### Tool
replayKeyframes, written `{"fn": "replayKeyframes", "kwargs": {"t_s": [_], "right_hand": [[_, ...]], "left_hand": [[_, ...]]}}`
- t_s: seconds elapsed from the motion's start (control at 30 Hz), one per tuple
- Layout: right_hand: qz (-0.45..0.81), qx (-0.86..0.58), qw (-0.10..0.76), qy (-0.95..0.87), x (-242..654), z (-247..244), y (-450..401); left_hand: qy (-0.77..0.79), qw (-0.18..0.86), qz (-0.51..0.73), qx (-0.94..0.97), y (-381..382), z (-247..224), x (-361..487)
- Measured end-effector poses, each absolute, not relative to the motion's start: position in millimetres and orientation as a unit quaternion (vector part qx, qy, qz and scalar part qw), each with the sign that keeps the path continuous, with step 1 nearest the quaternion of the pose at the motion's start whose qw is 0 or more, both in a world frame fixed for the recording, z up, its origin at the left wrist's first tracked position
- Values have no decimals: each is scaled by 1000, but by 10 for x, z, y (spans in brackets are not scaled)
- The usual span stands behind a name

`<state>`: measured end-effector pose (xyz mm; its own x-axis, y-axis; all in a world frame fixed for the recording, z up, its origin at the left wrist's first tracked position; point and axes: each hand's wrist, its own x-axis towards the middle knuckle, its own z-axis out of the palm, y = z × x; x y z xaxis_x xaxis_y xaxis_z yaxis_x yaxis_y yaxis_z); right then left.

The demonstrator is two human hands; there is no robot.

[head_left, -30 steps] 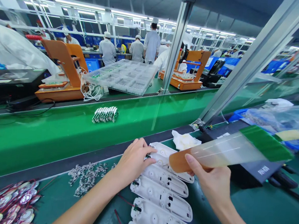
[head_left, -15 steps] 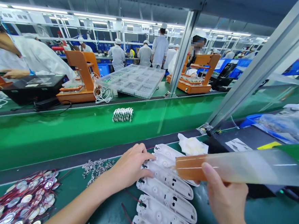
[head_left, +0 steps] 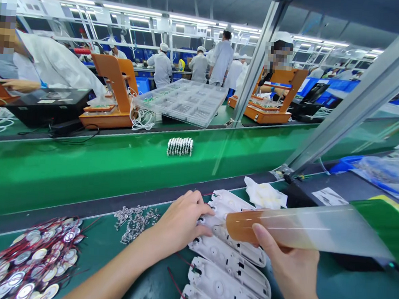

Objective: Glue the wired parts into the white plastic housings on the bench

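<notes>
A row of white plastic shells (head_left: pixel 219 285) lies face up on the green work surface, with thin red wires at their left ends. My left hand (head_left: pixel 184 223) grips the left end of one shell near the top of the row, thumb and forefinger at its edges. My right hand (head_left: pixel 290 269) is wrapped round a translucent tube (head_left: pixel 303 227) with an amber front part and a green rear end. The tube lies nearly level, tilted slightly, over the shells. Its tip points at the shell by my left fingertips; whether it touches cannot be made out.
Round metal discs with red wires (head_left: pixel 38 259) are heaped at left, beside small metal parts (head_left: pixel 134 222). A crumpled white tissue (head_left: pixel 265 193) lies behind the shells. On the green belt (head_left: pixel 116 162) stands a row of small parts (head_left: pixel 180 146). A slanted metal post (head_left: pixel 353 101) rises at right.
My right hand has moved left with the tube, bringing its tip closer to my left fingers. The left hand keeps its hold on the shell. The view has shifted slightly.
</notes>
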<state>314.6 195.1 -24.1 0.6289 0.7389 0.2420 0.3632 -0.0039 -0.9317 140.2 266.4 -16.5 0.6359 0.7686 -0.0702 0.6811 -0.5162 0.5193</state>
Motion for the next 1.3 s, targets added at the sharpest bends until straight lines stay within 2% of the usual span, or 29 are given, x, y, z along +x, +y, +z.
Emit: {"fn": "replayKeyframes", "kwargs": {"t_s": [0.43,0.73,1.3], "right_hand": [[198,-675,586,-402,3143,-223,1949],[176,-679,568,-431,3205,-200,1957],[145,-657,597,-438,3145,-253,1964]], "left_hand": [[416,273,95,862,2667,-194,1400],[422,273,87,860,2669,-190,1402],[424,270,83,860,2661,-179,1408]]}}
